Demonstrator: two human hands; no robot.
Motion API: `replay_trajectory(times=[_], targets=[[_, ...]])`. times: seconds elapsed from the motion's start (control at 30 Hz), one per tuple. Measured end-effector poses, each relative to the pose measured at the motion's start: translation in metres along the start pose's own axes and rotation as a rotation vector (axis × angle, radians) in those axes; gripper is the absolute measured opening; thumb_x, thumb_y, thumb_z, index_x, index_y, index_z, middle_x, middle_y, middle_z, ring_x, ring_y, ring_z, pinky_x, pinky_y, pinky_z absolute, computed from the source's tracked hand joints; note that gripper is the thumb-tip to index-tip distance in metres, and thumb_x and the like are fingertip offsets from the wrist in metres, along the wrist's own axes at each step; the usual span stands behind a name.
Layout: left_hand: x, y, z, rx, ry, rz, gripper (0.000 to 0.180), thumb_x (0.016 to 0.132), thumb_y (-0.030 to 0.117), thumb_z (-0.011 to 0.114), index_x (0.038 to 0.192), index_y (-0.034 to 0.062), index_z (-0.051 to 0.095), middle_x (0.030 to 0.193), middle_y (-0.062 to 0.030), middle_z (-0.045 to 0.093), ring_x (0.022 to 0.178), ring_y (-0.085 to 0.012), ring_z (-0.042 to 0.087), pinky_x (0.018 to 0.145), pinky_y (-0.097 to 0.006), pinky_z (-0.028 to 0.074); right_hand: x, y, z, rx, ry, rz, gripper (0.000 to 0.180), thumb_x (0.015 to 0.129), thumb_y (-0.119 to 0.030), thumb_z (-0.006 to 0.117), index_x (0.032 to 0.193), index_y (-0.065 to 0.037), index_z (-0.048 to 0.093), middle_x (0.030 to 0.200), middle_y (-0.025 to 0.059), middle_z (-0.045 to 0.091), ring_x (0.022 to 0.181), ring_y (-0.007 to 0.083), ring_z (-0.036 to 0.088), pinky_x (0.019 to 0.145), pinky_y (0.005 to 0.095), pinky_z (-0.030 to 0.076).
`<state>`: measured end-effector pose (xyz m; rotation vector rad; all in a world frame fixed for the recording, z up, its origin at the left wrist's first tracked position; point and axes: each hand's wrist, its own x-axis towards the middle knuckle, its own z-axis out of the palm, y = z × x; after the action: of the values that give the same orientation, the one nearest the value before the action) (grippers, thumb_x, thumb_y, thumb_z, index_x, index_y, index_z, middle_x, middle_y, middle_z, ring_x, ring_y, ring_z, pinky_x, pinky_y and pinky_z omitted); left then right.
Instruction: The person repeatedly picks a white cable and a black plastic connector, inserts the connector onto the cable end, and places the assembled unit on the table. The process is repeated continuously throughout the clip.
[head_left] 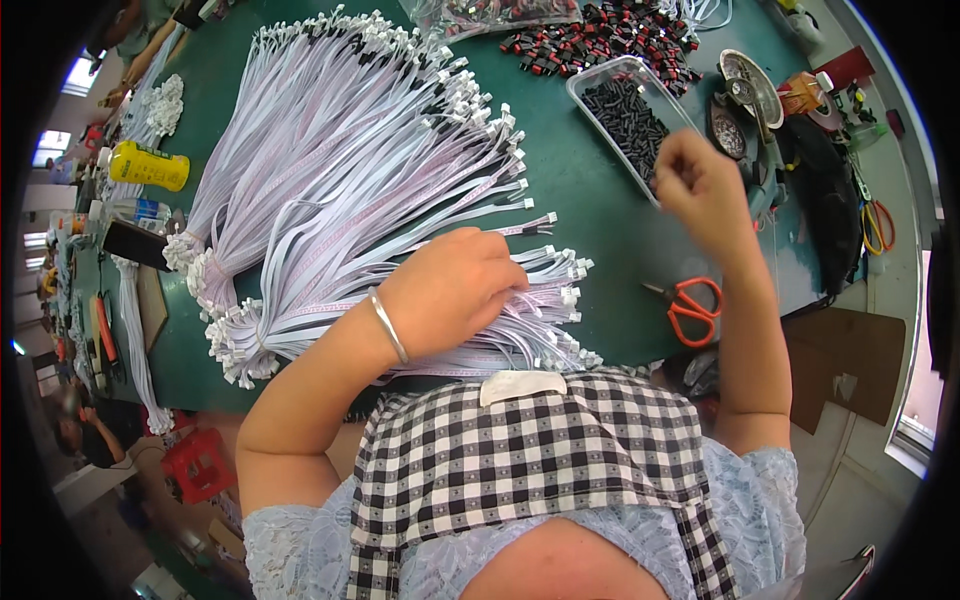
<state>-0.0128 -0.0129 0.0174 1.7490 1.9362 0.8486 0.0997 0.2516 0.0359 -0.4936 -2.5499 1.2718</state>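
Observation:
White flat cables point(330, 170) with small white connectors at their ends lie in thick bundles across the left and middle of the table. My left hand point(455, 290), a silver bangle at its wrist, rests on the lower bundle, its fingers curled down around cables. One cable with a dark section by its connector point(540, 224) sticks out beyond the knuckles. My right hand point(700, 185) is over the near right corner of a clear plastic tray point(582, 98) of short black tubes point(625, 120). Its fingers are bent together in a pinch; whatever they hold is hidden.
Orange-handled scissors point(692, 310) lie right of the cables. Beyond the tray is a heap of red-and-black small parts point(610, 45). A yellow bottle point(150, 166) and a dark phone-like slab point(136, 245) are at the left. Metal dishes point(748, 85) and tools crowd the right edge.

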Motion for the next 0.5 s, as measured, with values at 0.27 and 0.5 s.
replay_trajectory(times=[0.27, 0.5], targets=[[0.009, 0.011, -0.004, -0.224, 0.164, -0.136, 0.012, 0.081, 0.005, 0.057, 0.092, 0.0014, 0.061, 0.078, -0.0104, 0.053, 0.070, -0.0246, 0.053, 0.063, -0.032, 0.043, -0.038, -0.012, 0.032, -0.413, -0.261, -0.231, 0.014, 0.073, -0.004, 0.056, 0.085, -0.004, 0.049, 0.072, 0.0143, 0.055, 0.068, 0.0330, 0.058, 0.061, 0.0428, 0.045], [0.010, 0.010, -0.002, -0.544, 0.128, -0.365, 0.013, 0.085, 0.010, 0.060, 0.094, 0.0017, 0.062, 0.075, -0.0025, 0.056, 0.063, -0.0086, 0.052, 0.056, -0.023, 0.043, -0.045, -0.001, 0.036, -0.658, -0.291, -0.309, 0.010, 0.077, 0.000, 0.052, 0.086, -0.003, 0.050, 0.072, 0.0119, 0.052, 0.071, 0.0320, 0.058, 0.065, 0.0428, 0.047]])
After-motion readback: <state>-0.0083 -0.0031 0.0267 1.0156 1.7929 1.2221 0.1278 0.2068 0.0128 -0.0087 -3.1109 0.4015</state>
